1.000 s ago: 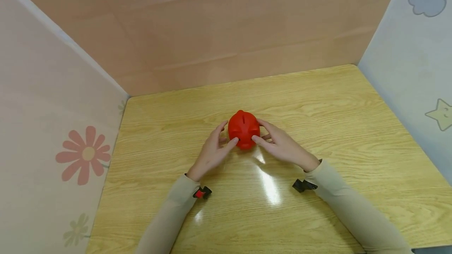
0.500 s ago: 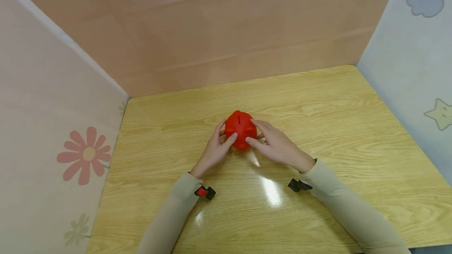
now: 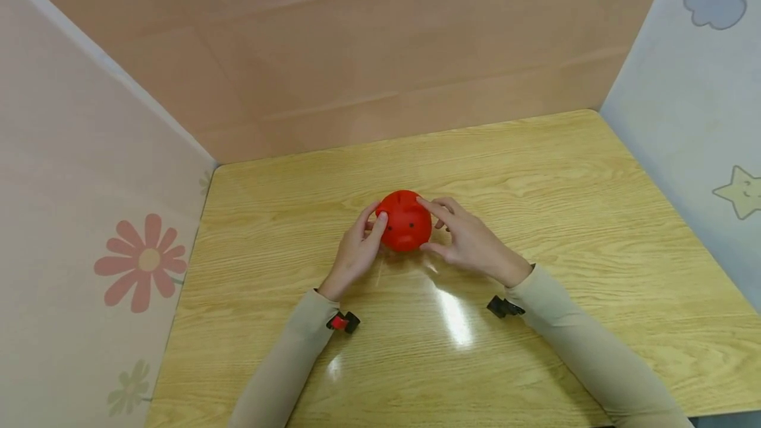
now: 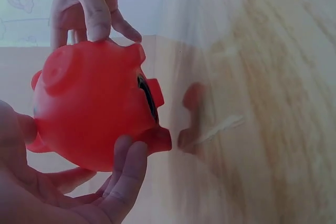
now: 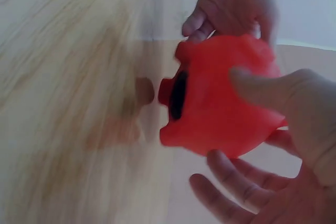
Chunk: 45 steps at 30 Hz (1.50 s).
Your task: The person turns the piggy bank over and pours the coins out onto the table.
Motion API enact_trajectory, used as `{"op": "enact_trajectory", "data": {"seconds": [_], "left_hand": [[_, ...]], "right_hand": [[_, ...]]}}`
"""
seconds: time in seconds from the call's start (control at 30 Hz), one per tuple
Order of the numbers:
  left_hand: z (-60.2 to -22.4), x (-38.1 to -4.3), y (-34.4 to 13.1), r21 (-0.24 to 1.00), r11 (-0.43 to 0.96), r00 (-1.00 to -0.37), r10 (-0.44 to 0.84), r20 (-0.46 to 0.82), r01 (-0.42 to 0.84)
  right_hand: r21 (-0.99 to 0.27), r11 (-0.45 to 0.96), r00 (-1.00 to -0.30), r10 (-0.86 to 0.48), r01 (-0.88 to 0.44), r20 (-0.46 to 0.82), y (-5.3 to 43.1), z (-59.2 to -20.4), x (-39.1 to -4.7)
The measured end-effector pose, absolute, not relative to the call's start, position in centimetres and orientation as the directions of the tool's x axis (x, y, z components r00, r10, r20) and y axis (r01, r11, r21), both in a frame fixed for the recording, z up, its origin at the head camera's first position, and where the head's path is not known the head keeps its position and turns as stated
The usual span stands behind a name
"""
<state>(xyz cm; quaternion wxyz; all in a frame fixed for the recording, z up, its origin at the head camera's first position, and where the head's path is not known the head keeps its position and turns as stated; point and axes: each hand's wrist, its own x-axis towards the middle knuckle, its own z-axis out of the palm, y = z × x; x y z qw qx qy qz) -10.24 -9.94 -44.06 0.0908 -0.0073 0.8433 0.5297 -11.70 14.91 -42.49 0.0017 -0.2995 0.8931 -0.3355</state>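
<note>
A red piggy bank (image 3: 407, 238) is between both hands in the middle of the head view, its snout and two dark eyes facing me. My left hand (image 3: 355, 251) grips its left side, thumb near an ear. On the other side, my right hand (image 3: 474, 243) holds it with thumb low and forefinger high. In the left wrist view, stubby feet and a dark round opening (image 4: 148, 98) show on its underside, with a gap between the feet and the table. The right wrist view shows the right thumb (image 5: 262, 90) across the piggy bank's side and fingers curved below.
A wood-grain table (image 3: 535, 170) lies beneath, with a bright light reflection near the front. A plain tan backdrop (image 3: 380, 51) stands behind. Pale side panels carry printed flowers (image 3: 148, 259) on the left and a star (image 3: 743, 191) on the right.
The piggy bank has tipped back, so its snout and eyes now face the head camera more and its top slot has turned away. The right thumb has slid lower, and the left thumb has moved up.
</note>
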Motion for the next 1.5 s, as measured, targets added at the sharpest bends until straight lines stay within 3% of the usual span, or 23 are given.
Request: {"op": "enact_trajectory", "data": {"seconds": [0.17,0.3,0.63,0.83,1.1,1.3,1.5], "left_hand": [[-43.5,-10.0,-10.1,0.867,0.493,-0.989,0.081,-0.121,-0.066],[-43.3,-9.9,-10.3,0.871,0.489,-0.991,0.088,-0.104,-0.047],[-43.9,-9.8,-11.2,0.874,0.483,-0.988,0.150,-0.025,0.051],[-42.9,-9.4,-11.2,0.858,0.510,-0.980,0.197,-0.041,0.067],[-43.3,-9.1,-11.2,0.901,0.411,-0.957,0.289,0.014,0.137],[-43.7,-9.3,-11.5,0.923,0.364,-0.961,0.276,0.021,0.124],[-43.8,-9.6,-12.1,0.961,0.257,-0.935,0.354,0.003,0.100]], "right_hand": [[-0.690,0.521,-0.831,-0.513,-0.502,0.216,14.7,-42.8,-11.9],[-0.813,0.424,-0.847,-0.511,-0.399,0.149,14.5,-42.6,-12.0],[-0.937,0.316,-0.901,-0.434,-0.150,-0.002,14.6,-42.1,-11.9],[-0.965,0.260,-0.888,-0.435,0.035,-0.149,15.0,-41.4,-12.2],[-0.941,0.228,-0.840,-0.433,0.250,-0.328,15.3,-40.9,-12.5],[-0.922,0.220,-0.797,-0.465,0.317,-0.385,14.7,-41.2,-12.6],[-0.911,0.190,-0.781,-0.470,0.365,-0.411,14.4,-41.2,-12.5]]}}
